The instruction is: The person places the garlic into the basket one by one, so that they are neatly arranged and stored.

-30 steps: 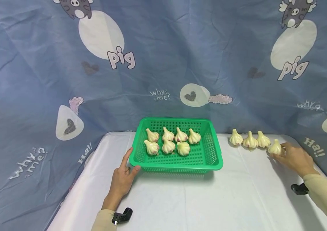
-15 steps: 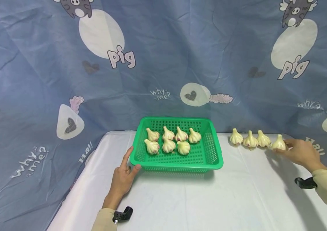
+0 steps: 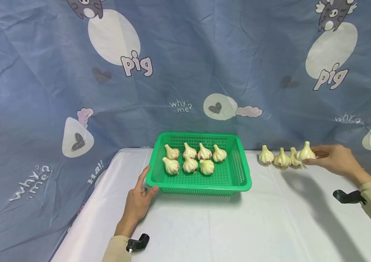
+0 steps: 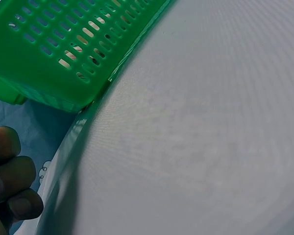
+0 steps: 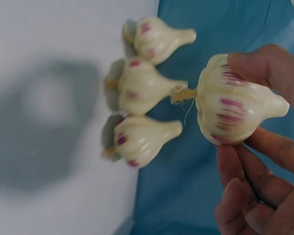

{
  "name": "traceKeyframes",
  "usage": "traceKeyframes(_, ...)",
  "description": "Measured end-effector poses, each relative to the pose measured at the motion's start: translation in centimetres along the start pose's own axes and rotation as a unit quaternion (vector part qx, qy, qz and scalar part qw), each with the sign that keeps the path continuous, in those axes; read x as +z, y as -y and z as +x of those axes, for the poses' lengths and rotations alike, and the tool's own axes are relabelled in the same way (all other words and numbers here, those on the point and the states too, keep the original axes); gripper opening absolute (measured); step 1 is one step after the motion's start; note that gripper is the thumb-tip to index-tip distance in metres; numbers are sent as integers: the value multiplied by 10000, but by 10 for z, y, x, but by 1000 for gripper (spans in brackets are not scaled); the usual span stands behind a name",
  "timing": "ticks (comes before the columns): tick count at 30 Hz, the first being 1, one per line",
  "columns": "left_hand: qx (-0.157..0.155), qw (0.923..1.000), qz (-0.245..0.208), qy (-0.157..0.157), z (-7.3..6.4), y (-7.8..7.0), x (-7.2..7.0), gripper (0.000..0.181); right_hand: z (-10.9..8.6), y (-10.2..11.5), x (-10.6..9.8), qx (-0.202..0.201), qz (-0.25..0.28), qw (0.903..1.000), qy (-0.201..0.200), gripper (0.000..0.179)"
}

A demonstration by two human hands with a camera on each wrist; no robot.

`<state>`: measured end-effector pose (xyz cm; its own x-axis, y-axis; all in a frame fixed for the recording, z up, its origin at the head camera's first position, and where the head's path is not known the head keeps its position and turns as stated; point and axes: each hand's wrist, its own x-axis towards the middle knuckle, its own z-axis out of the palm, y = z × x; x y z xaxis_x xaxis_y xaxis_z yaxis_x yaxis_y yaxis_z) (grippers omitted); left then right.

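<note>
In the head view, my right hand (image 3: 337, 160) holds a garlic bulb (image 3: 306, 152) up off the table, neck upward. The right wrist view has the thumb and fingers pinching this purple-streaked bulb (image 5: 235, 103), its root tuft bare. Three more garlic bulbs (image 3: 266, 155) stand in a row just left of it on the table. My left hand (image 3: 137, 203) rests at the front left corner of a green plastic basket (image 3: 201, 188), index finger along the left side and thumb by the front rim. Several garlic bulbs (image 3: 190, 165) sit in two rows inside the basket.
A white cloth (image 3: 211, 229) covers the table. Behind it hangs a blue printed curtain (image 3: 172, 72), close to the table's back edge. The basket stands at the back middle, its slotted wall (image 4: 83, 44) near the left wrist camera.
My right hand has lifted the garlic bulb from the right end of the row and brought it up and slightly left. The left hand and basket have stayed in place.
</note>
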<state>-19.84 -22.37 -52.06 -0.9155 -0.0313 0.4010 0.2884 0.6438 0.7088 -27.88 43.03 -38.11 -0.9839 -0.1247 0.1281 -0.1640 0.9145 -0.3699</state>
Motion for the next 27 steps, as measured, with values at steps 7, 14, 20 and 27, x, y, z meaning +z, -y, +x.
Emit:
traceKeyframes(7,1,10000,2,-12,1,2,0,81,12,36,-1,-365,18,9993,76,68)
traceKeyframes(14,-47,10000,-14,43,0,1,0,81,23,68,2,-678,84,9975,156,67)
traceKeyframes(20,-46,10000,1,53,0,1,0,82,33,93,9,-1138,75,9935,33,61)
traceKeyframes(27,-72,10000,-4,69,0,0,-1,82,48,123,9,-1421,180,9896,126,59)
